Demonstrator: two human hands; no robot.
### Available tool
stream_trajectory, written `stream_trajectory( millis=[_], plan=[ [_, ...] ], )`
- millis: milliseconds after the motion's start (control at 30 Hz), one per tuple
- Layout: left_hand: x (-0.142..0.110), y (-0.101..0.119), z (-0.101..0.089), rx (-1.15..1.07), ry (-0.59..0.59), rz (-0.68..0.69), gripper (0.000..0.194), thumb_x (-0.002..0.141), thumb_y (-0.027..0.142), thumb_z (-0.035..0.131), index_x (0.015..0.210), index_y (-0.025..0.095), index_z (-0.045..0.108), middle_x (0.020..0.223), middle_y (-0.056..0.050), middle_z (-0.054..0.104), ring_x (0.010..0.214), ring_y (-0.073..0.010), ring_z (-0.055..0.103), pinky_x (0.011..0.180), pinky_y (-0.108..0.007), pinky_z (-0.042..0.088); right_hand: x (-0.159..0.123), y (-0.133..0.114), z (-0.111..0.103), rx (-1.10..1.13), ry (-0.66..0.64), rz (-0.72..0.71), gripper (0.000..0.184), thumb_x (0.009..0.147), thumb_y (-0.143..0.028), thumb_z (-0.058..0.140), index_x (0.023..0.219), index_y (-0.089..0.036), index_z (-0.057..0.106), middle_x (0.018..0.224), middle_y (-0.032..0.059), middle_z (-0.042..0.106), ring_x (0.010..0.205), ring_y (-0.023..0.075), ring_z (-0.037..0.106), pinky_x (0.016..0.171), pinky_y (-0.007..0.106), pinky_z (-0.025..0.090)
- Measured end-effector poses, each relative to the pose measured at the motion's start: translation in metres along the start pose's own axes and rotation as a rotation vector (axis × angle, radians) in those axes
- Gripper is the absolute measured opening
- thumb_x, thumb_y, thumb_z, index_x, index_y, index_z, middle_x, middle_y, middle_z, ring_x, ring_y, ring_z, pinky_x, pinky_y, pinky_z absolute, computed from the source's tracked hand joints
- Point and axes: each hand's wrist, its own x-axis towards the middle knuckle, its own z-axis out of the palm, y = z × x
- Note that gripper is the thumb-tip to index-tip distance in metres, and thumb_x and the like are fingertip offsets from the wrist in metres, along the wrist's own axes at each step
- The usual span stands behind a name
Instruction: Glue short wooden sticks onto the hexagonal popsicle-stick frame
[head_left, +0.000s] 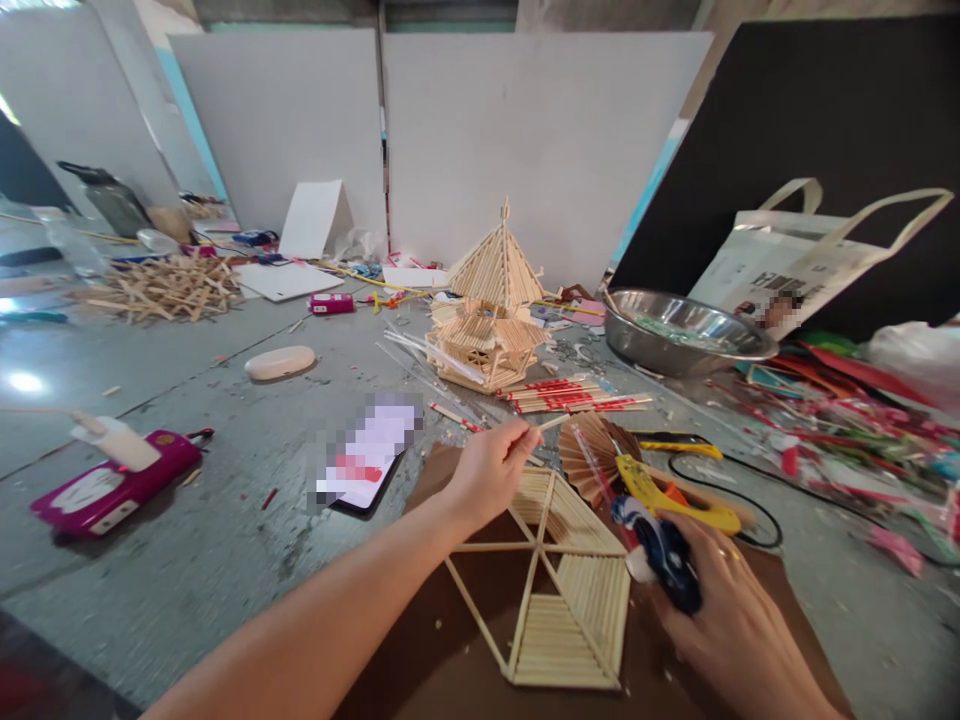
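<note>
Frame [559,640]: right sections slatted — left ones open, we judge unfinished.
Left hand [487,478]: pinching stick [556,422] beyond frame.
Right hand [724,600]: wrapped round blue tool [669,560], beside frame.

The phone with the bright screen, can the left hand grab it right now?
Probably yes: the phone lies close beside the left hand, with nothing tall between them. But that hand is pinching a thin stick, so it might have to put that down first.

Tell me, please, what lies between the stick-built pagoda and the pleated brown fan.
The head view shows a bunch of red-and-pale sticks between the stick-built pagoda and the pleated brown fan.
</note>
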Motion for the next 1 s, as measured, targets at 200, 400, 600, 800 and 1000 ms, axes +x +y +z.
stream_trajectory(
  millis=[200,400,600,800,1000],
  plan=[
    [-0.008,0.014,0.012,-0.631,-0.098,-0.183,0.019,0.081,0.035,0.034,0.081,0.017,0.037,0.048,0.009,0.036,0.036,-0.0034,0.027,0.038,-0.016,0.022,0.001,0.003,0.001,0.024,-0.051,0.087,0.043,0.069,-0.027,0.045,0.109,-0.016,0.034,0.101,0.0118,0.053,0.096,0.024,0.049,0.079,0.037,0.041],
    [-0.018,0.017,0.024,-0.698,-0.228,-0.209,0.022,0.079,0.034,0.038,0.069,0.015,0.04,0.061,0.004,0.044,0.038,-0.0009,0.033,0.037,-0.015,0.024,0.0,0.0,-0.002,0.075,-0.127,0.142,0.04,0.069,-0.025,0.044,0.108,-0.018,0.036,0.102,0.01,0.053,0.098,0.0228,0.049,0.078,0.036,0.041],
    [-0.026,0.025,0.034,-0.673,-0.291,-0.252,0.019,0.078,0.033,0.042,0.072,0.015,0.044,0.054,0.006,0.039,0.038,-0.0013,0.032,0.036,-0.015,0.023,0.0,-0.006,-0.008,0.144,-0.146,0.149,0.041,0.067,-0.023,0.044,0.107,-0.016,0.038,0.102,0.0108,0.054,0.096,0.0229,0.049,0.078,0.036,0.041],
    [-0.032,0.023,0.043,-0.696,-0.382,-0.221,0.02,0.078,0.034,0.043,0.075,0.015,0.043,0.063,0.003,0.05,0.038,-0.0011,0.036,0.037,-0.015,0.029,0.002,-0.012,-0.013,0.205,-0.159,0.172,0.042,0.066,-0.021,0.046,0.107,-0.018,0.039,0.101,0.0101,0.054,0.096,0.0226,0.05,0.078,0.036,0.041],
    [-0.037,0.021,0.049,-0.673,-0.449,-0.216,0.023,0.074,0.036,0.048,0.078,0.013,0.048,0.065,0.0,0.053,0.042,-0.0029,0.039,0.04,-0.016,0.033,0.002,-0.016,-0.018,0.236,-0.167,0.154,0.041,0.065,-0.017,0.044,0.106,-0.018,0.037,0.102,0.0092,0.054,0.096,0.0218,0.049,0.079,0.036,0.04]
  ],
)
